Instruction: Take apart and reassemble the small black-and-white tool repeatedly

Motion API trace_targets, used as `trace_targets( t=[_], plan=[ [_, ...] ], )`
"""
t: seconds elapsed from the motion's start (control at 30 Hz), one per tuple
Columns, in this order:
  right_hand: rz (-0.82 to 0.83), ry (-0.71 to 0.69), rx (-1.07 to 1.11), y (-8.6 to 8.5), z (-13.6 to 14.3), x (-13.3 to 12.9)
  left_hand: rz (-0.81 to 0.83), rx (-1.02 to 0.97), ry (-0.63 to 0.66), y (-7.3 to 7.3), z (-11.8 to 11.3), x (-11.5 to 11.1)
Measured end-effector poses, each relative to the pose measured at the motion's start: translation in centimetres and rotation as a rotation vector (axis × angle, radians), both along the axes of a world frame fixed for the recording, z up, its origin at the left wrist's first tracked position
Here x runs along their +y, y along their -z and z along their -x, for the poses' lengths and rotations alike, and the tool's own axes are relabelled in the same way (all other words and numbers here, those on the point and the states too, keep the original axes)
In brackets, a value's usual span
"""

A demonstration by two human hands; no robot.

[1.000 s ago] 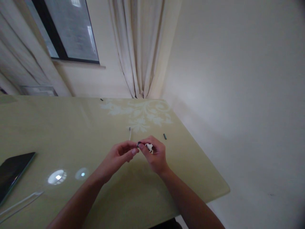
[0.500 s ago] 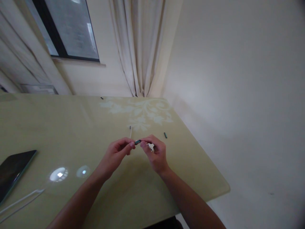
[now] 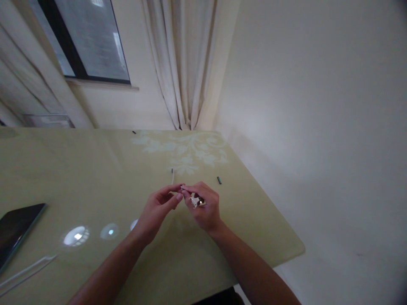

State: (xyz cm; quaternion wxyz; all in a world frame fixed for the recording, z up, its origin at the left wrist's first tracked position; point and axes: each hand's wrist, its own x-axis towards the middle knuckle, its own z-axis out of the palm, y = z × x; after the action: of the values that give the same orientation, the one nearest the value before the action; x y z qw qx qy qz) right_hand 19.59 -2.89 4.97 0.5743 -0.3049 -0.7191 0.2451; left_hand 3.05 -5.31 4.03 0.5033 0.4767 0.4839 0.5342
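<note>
My left hand [image 3: 160, 209] and my right hand [image 3: 203, 207] meet at their fingertips above the table. Curled fingers of my right hand hold a small shiny silvery object [image 3: 197, 201] with a jagged outline, partly hidden in the palm. Between the touching fingertips a tiny greyish bit [image 3: 182, 188] shows; most of it is covered. The left thumb and forefinger are bent toward it, with a gap behind their tips. Just beyond my hands lies a thin white stick with a grey tip [image 3: 172, 171]. To their right rests a small dark green strip [image 3: 219, 180].
A glossy pale green table [image 3: 95, 178] reflects round lights. At its left lie a dark tablet-like slab [image 3: 19, 220] and a white cable [image 3: 32, 269]. Another small dark piece [image 3: 134, 132] is near the far edge. Curtains [image 3: 182, 63] and a wall [image 3: 311, 127] stand beyond.
The small dark green strip between my fingertips has turned and is now mostly hidden. My hands have drawn closer together, and the silvery object has turned in my right hand.
</note>
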Motion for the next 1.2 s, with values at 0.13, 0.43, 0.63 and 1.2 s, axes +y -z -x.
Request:
trace_targets(
  t=[0.13,0.43,0.63,1.2],
  plan=[
    [-0.006,-0.062,-0.019,0.1,0.0,0.1,-0.013,-0.080,-0.002,0.7,-0.2,0.1],
    [0.035,-0.150,-0.041,-0.2,0.1,-0.3,-0.059,-0.157,-0.024,1.4,0.4,0.2],
    [0.056,-0.189,-0.005,-0.3,0.3,-0.3,-0.110,-0.096,-0.029,1.1,0.5,0.1],
    [0.099,-0.199,-0.260,-2.1,-1.3,-0.1,-0.488,0.302,-0.023,-0.5,2.8,0.1]
  ],
)
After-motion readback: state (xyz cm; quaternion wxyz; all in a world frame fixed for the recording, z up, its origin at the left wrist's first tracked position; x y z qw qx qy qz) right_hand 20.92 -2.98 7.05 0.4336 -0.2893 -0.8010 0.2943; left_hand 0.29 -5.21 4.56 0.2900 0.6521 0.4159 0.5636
